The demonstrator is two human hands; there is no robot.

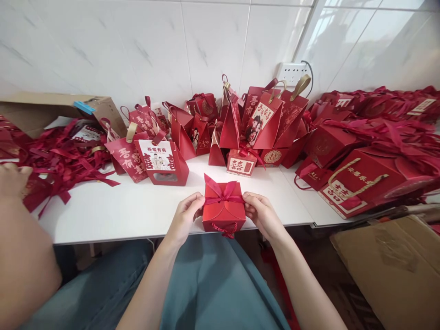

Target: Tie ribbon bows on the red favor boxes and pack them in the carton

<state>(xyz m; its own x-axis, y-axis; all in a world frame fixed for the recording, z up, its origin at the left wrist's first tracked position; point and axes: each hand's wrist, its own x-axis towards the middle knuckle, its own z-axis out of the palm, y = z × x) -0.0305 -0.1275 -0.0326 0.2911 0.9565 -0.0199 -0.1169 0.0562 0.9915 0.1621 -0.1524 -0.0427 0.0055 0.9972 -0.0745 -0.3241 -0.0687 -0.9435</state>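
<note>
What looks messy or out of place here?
The loose ribbons at left stand out: they sprawl in a tangle across the table, unlike the boxes standing to their right. Nothing looks spilled or clearly damaged.

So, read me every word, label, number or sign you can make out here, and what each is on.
"吾家有喜", with "囍" on either side: red cardboard box with white picture label, front left.
"吾家有喜": red folded carton left of it.
"吾家有喜": tall red carton with white label, back centre.
"囍": small red ribboned box, centre.
"安居乐", rest unclear, and "囍": large red rope-handled box, right.
Other texts: too small or blurred.
</note>
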